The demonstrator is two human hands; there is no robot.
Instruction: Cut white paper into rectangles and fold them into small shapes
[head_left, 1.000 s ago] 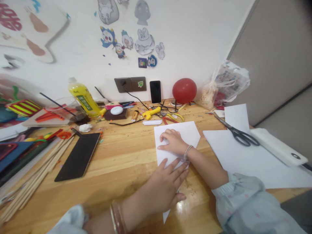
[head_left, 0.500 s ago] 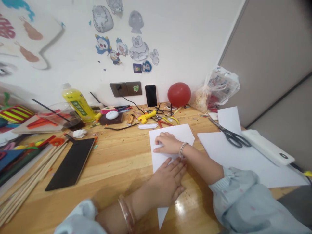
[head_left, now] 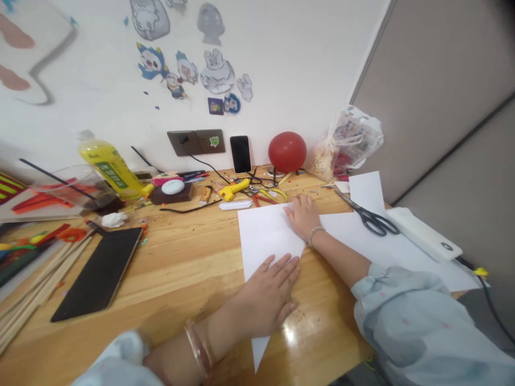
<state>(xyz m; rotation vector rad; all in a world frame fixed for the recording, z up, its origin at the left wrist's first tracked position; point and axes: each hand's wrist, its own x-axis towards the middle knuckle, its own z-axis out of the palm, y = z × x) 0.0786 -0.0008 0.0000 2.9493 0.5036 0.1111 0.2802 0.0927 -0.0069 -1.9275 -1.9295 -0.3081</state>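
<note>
1. Where it runs up to the sticker-covered wall, the wooden counter [head_left: 193, 262] carries everything; the clutter sits along its back and left edges, which seems to leave the middle open for working.
2. The loose white sheets [head_left: 386, 249] lie flat at the right, within reach of the right arm.
3. The folded white paper [head_left: 261, 236] lies in the middle of the counter, directly in front of the person, with its near end tapering to a point by the counter's front edge.
4. A black slab [head_left: 98, 273] lies flat to the left, well apart from the paper, beside a bundle of wooden sticks [head_left: 32, 295].
5. The left hand [head_left: 267, 297] rests palm down on the near part of the paper, fingers stretched and slightly spread, probably to pin it so it cannot slide.
6. The right hand [head_left: 302, 214] lies flat on the paper's far right corner, fingers close together, apparently pressing that edge down.
7. The scissors [head_left: 368, 217] lie closed on the loose sheets, just right of the right hand, handles toward the person.
8. The yellow glue gun [head_left: 233, 188] lies near the wall beyond the paper.
</note>
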